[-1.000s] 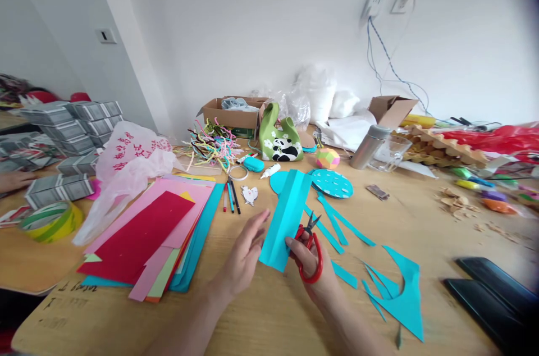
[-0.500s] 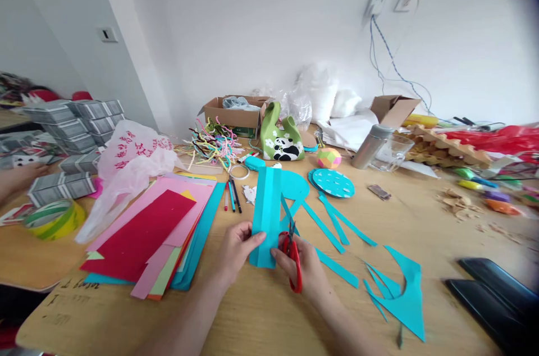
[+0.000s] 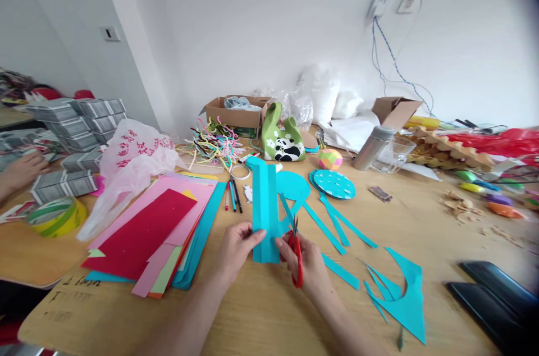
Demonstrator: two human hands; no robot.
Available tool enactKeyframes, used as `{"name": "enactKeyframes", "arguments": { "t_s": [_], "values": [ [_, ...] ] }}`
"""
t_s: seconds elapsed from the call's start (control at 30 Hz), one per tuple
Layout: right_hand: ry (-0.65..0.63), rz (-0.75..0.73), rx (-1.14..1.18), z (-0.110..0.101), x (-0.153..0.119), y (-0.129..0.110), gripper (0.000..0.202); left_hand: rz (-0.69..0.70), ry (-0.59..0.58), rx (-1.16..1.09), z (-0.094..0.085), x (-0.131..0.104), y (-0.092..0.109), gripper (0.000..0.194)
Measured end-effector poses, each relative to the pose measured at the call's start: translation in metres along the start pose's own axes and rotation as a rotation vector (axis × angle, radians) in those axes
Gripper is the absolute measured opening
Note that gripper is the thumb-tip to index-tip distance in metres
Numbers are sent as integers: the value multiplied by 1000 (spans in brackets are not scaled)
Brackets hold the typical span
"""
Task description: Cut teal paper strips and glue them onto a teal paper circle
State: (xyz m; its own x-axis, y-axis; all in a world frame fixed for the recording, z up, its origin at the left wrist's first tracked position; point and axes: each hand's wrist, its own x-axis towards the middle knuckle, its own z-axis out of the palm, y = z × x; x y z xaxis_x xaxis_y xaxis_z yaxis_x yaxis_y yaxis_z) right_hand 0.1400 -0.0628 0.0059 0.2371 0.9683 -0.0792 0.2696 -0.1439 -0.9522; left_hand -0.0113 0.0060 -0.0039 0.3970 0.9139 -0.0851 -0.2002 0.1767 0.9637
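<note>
A creased strip of turquoise paper (image 3: 265, 204) stands up between my hands above the table. My left hand (image 3: 240, 243) pinches its lower left edge, thumb in front. Red-handled scissors (image 3: 297, 258) are in my right hand (image 3: 309, 260), blades pointing up and away. The thumb of that hand also touches the strip's lower right edge. Behind the strip lies a turquoise paper disc (image 3: 293, 185), partly covered. Several thin turquoise strips (image 3: 324, 227) are spread to the right, near a curved turquoise offcut (image 3: 406, 294).
Coloured paper sheets (image 3: 147, 232) are piled at left, beside a plastic bag (image 3: 138, 159) and a tape roll (image 3: 56, 215). Markers (image 3: 233, 196), a green panda bag (image 3: 283, 140), a patterned disc (image 3: 334, 183) and a steel bottle (image 3: 374, 148) stand or lie farther back. Another person's hand (image 3: 25, 173) is at far left.
The strip has shifted slightly and its fold looks deeper, with the top leaning left. My right hand and the scissors have moved a little to the right. The other person's hand has moved.
</note>
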Motion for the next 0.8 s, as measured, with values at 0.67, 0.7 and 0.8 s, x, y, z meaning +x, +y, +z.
{"name": "enactKeyframes", "arguments": {
  "t_s": [0.67, 0.7, 0.8],
  "values": [
    [-439, 54, -74, 5, -11, -6, 61, 65, 254, -163, -6, 4, 10, 35],
    [-436, 45, -76, 5, -11, -6, 62, 73, 241, -154, -4, 3, 11, 35],
    [-434, 39, -61, 6, -10, -4, 62, 92, 233, -134, -2, 2, 12, 35]
  ]
}}
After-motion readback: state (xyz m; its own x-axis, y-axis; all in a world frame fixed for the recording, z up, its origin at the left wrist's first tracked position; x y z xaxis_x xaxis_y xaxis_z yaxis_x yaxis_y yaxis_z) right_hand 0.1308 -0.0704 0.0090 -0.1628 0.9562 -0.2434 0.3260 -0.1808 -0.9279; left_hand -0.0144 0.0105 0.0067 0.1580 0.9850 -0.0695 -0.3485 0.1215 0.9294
